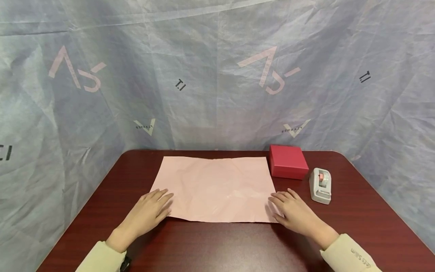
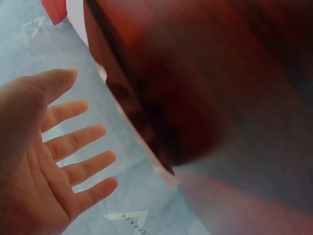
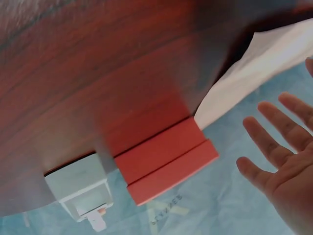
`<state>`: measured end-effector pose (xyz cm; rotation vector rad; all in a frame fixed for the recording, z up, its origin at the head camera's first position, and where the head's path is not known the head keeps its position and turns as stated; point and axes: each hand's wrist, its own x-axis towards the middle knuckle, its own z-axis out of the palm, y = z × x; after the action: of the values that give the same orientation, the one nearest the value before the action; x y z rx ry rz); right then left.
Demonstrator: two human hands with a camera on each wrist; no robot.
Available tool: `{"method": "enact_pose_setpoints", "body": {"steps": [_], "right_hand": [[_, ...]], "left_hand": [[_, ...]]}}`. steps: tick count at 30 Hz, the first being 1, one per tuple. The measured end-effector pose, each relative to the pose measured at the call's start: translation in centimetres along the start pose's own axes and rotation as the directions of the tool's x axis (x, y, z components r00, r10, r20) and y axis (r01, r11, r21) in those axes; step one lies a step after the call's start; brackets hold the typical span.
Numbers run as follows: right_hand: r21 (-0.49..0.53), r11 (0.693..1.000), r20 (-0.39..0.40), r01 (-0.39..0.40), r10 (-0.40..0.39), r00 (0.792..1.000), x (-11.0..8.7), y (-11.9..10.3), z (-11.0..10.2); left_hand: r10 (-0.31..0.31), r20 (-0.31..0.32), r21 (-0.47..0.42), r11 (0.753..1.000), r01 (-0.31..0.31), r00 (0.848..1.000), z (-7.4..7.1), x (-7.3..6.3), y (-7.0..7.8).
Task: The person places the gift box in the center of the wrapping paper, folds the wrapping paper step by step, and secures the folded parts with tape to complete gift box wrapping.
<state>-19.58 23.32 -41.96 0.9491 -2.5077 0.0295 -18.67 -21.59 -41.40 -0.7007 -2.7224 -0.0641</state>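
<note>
Setting the paper (image 1: 217,189) flat on the table (image 1: 224,245) seems the step in hand; the next move likely calls for pinching its edges. Two hands, left (image 1: 149,209) and right (image 1: 292,212), fingers apart, grip nothing at the paper's near corners. One paper; one box (image 1: 288,162) just right of it; one dispenser (image 1: 321,189) farther right.

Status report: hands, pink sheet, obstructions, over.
Left hand and right hand empty. Pink sheet spread between them, lightly creased. Red box, tape dispenser to its right, not on it.
</note>
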Motion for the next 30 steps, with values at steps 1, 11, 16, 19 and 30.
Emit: {"method": "enact_pose_setpoints", "body": {"steps": [1, 11, 16, 19, 30], "right_hand": [[0.004, 1.000, 0.007, 0.011, -0.011, 1.000, 0.0, -0.2, 0.1], [0.013, 0.997, 0.065, 0.078, -0.079, 0.995, -0.4, -1.2, 0.8], [0.028, 0.996, 0.068, 0.079, -0.081, 0.994, -0.6, -1.3, 1.1], [0.017, 0.996, 0.047, 0.091, -0.092, 0.995, -0.6, -1.3, 1.3], [-0.003, 0.993, -0.008, 0.122, -0.122, 0.992, -0.6, -1.4, 1.4]], "left_hand": [[0.011, -0.004, -0.003, 1.000, -0.011, 1.000, 0.1, -0.1, 0.1], [0.047, 0.070, -0.067, 0.997, -0.043, 0.996, 0.4, -0.4, 0.6], [0.066, 0.114, -0.070, 0.996, -0.058, 0.991, 0.2, -0.6, 0.6], [0.085, 0.111, -0.058, 0.995, -0.079, 0.990, 0.4, -0.6, 0.5], [0.147, 0.029, 0.001, 0.989, -0.147, 0.989, 0.9, -0.8, 0.3]]}}
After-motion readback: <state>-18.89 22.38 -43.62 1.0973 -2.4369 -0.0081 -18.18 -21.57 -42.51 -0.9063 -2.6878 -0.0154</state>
